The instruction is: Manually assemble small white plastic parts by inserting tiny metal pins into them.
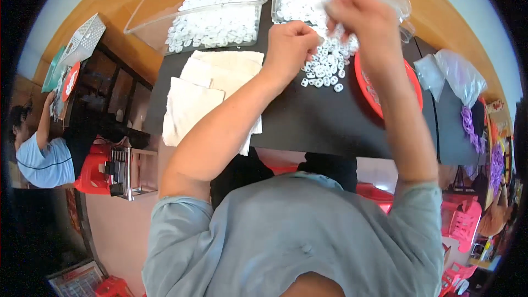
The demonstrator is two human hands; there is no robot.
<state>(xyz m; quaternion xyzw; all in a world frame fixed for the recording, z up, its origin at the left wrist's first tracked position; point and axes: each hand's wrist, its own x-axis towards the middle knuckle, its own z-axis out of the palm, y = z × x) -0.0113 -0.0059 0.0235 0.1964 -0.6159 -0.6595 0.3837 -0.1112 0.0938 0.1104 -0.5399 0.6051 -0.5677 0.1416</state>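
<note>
Over the back of the dark table, my left hand (291, 49) is closed in a pinch beside a loose heap of small white plastic pieces (328, 69). Each piece is oval with dark holes. Whatever lies between those fingertips is too small to make out. My right hand (367, 17) is raised above the heap with its fingers curled, smeared by motion, so I cannot see whether it holds anything. Beneath my right forearm sits a red round basin (416, 85), partly hidden, with more pieces in it.
Two clear plastic bins, one at the back left (263, 19) and one at the back centre (275, 0), hold many white pieces. Folded cream cloths (190, 107) lie left. Clear plastic bags (461, 76) rest at the right. Another person (44, 157) sits far left.
</note>
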